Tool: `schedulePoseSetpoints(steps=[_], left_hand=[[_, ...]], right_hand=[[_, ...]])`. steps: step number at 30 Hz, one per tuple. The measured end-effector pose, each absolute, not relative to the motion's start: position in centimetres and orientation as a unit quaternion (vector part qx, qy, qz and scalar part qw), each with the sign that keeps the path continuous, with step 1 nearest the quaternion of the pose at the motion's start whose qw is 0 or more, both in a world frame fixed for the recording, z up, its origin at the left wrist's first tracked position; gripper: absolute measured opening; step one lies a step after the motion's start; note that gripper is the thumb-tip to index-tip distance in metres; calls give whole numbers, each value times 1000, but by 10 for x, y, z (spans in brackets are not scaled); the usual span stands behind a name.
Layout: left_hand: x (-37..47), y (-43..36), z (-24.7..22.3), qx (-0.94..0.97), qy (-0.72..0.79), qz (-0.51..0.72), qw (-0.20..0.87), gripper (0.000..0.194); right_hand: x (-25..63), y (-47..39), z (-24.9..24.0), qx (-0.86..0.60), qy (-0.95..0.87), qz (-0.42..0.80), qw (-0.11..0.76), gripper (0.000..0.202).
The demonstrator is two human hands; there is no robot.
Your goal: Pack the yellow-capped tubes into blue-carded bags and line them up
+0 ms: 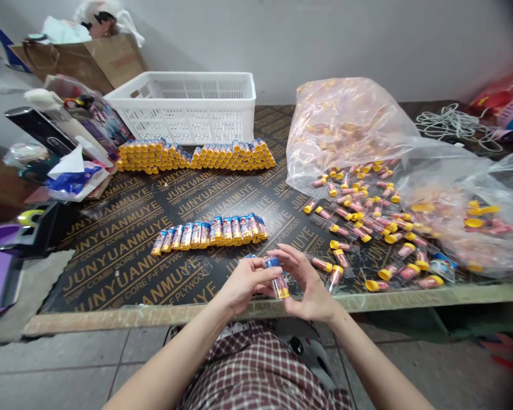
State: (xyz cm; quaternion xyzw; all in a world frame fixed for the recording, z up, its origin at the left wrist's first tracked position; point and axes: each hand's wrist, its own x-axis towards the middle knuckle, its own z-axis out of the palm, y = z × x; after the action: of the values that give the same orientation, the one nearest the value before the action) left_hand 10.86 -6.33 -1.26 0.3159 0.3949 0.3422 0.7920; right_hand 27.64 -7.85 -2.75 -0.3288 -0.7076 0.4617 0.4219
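Near the front edge of the table, my left hand [247,283] pinches a small clear plastic tube [279,283] with a blue wrapper inside its top and a yellow cap at its lower end. The fingers of my right hand [308,285] curl around the same tube from the other side, fingertips by its top and thumb by the yellow cap. Beyond my hands lies a row of filled blue-and-yellow tubes [214,230]. To the right, loose clear tubes [367,219] with pink contents and yellow caps are scattered.
A white plastic basket [183,119] stands at the back, with stacked tubes [231,156] before it. A clear plastic bag [346,114] of tubes spills at the right, near coiled white cord [457,126]. Bottles [47,128], a paper bag [115,60] and a purple dustpan [0,262] crowd the left.
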Motion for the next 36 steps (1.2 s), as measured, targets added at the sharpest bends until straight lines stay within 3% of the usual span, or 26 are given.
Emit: schedulePoseSetpoints(steps=[8, 15, 17, 20, 23, 26, 28, 32, 36], left_hand=[[108, -65, -12, 309, 394, 351, 791, 31], [102, -59, -9, 317, 436, 366, 759, 38], [81, -43, -7, 365, 502, 399, 675, 37], [36, -10, -4, 437, 639, 448, 447, 39], [-3, 20, -4, 497, 741, 372, 257, 38], [-12, 33, -5, 567, 757, 281, 164, 37], [-4, 28, -6, 582, 753, 284, 119, 40], [33, -5, -16, 625, 701, 306, 154, 31], [67, -36, -43, 675, 671, 191, 241, 23]], right_hand=[[273, -80, -30, -326, -706, 453, 436, 90], [272, -76, -30, -320, -704, 469, 426, 88], [280, -72, -32, -344, -704, 449, 430, 89], [300, -67, -36, -431, -681, 386, 448, 85], [317, -63, -36, -522, -657, 345, 421, 76], [330, -60, -35, -561, -679, 277, 383, 55], [340, -56, -37, -571, -708, 190, 370, 41], [360, -53, -50, -587, -760, 50, 275, 37], [367, -56, -63, -594, -788, 27, 156, 24]])
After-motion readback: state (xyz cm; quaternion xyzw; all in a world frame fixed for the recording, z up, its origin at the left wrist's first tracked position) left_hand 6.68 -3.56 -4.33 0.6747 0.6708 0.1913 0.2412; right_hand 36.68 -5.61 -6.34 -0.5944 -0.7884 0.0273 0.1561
